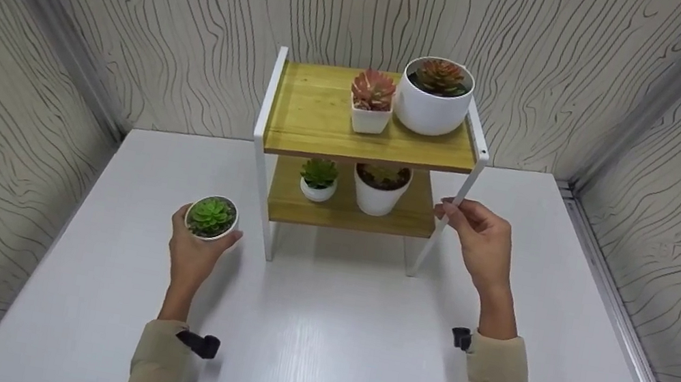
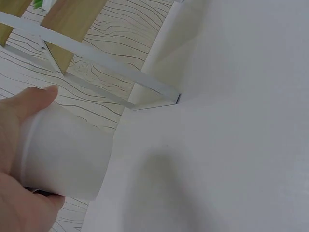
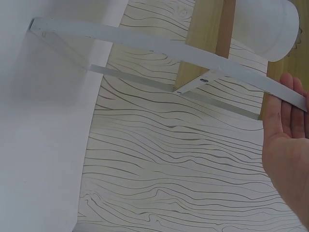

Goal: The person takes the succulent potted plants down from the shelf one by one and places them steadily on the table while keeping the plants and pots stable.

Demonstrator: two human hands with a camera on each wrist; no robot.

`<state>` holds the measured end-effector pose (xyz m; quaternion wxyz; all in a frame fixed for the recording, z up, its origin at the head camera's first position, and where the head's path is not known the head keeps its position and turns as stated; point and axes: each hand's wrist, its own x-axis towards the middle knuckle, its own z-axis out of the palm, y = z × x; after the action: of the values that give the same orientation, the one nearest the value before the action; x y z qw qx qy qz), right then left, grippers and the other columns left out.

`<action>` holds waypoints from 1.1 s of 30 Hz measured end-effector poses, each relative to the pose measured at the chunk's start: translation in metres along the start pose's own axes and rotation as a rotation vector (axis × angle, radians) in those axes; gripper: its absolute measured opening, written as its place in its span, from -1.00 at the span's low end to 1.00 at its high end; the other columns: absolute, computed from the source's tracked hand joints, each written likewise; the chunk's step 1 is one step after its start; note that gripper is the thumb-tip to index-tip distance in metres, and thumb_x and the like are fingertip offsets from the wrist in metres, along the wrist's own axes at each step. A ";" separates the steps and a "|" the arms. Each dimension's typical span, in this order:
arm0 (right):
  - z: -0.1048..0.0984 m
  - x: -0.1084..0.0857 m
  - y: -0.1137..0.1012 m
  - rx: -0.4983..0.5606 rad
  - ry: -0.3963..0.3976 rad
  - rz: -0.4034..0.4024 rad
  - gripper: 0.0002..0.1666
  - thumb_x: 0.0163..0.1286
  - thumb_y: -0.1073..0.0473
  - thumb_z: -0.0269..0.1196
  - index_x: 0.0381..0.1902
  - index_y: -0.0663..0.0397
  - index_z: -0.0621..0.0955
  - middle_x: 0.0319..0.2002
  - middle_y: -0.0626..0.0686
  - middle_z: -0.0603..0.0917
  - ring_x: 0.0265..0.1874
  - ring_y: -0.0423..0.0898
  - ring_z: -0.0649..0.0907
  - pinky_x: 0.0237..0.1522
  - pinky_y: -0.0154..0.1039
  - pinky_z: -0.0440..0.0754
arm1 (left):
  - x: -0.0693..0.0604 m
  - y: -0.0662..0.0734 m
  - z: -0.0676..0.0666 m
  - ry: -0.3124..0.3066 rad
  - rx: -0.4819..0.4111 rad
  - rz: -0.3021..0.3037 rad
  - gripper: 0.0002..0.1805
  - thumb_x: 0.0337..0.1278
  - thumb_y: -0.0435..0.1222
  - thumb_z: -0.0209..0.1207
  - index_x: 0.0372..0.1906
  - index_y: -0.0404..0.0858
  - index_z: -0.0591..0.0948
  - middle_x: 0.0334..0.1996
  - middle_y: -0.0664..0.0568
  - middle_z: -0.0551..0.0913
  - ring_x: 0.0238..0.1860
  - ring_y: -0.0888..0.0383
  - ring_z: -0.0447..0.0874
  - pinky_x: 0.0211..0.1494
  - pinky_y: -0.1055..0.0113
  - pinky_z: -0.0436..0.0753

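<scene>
A white pot with a green succulent [image 1: 211,217] is gripped by my left hand [image 1: 194,256], left of a two-tier plant shelf [image 1: 306,109]. In the left wrist view the white pot [image 2: 65,150] appears raised off the table, its shadow lying apart from it. My right hand [image 1: 487,246] pinches the shelf's white right front post [image 1: 467,186] between thumb and fingers. In the right wrist view, fingers [image 3: 286,113] lie behind that post. On the top board stand a pink succulent in a square pot [image 1: 372,103] and a larger round pot [image 1: 433,106].
The lower board holds a small green succulent in a white pot [image 1: 319,180] and a bigger white pot [image 1: 380,191]. The shelf stands on a white table [image 1: 316,339]. Wood-grain-patterned panels [image 1: 205,9] enclose the back and both sides.
</scene>
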<state>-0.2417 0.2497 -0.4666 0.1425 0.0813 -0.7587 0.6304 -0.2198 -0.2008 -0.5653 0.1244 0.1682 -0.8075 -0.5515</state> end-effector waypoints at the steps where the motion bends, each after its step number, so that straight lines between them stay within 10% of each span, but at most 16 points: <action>1: 0.000 0.000 0.000 -0.003 -0.002 0.002 -0.65 0.50 0.06 0.36 0.03 0.22 0.75 -0.08 0.20 0.84 -0.05 -0.22 0.83 0.18 -0.40 0.70 | 0.001 -0.002 0.000 0.005 -0.001 -0.003 0.16 -0.03 -0.17 0.59 0.59 -0.25 0.10 0.52 -0.25 0.37 0.57 -0.20 0.33 0.58 -0.19 0.39; 33: 0.001 0.000 0.001 -0.014 -0.004 0.017 -0.67 0.53 0.05 0.33 0.00 0.20 0.77 -0.08 0.31 0.82 -0.02 -0.09 0.84 0.18 -0.41 0.70 | 0.024 -0.024 0.014 0.039 -0.060 -0.031 0.17 -0.01 -0.16 0.59 0.59 -0.26 0.08 0.52 -0.25 0.35 0.57 -0.18 0.32 0.61 -0.14 0.35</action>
<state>-0.2416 0.2490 -0.4673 0.1362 0.0751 -0.7642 0.6260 -0.2440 -0.2069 -0.5925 0.1368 0.1876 -0.7855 -0.5737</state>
